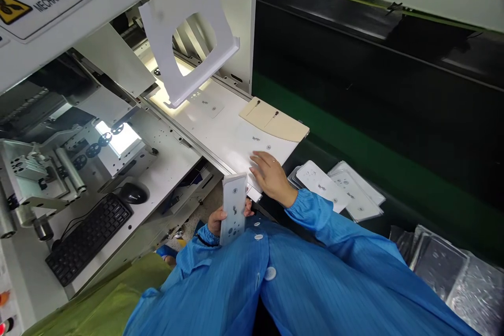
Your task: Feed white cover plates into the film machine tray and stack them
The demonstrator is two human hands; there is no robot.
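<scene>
My left hand (pixel 217 220) grips a stack of thin white printed sheets (pixel 234 207) with rounded corners, upright against my body. Fingers show on both sides of the stack. Above the near end of the white feed bed (pixel 236 152) is my right hand (pixel 271 176), fingers stretched out and apart. Whether its fingertips touch the bed, I cannot tell. Just beyond them, dark printed marks (pixel 262 143) show a pale sheet lying on the bed. Farther up, another printed sheet (pixel 210 106) lies near the lit machine opening.
Beige guide plate (pixel 275 119) edges the bed's right side. A white hinged cover (pixel 197 76) hangs over it. Piles of printed sheets (pixel 321 184) lie on the dark surface at right, with plastic-wrapped packs (pixel 441 262) nearer. Keyboard (pixel 88 236) and mouse (pixel 134 193) sit left.
</scene>
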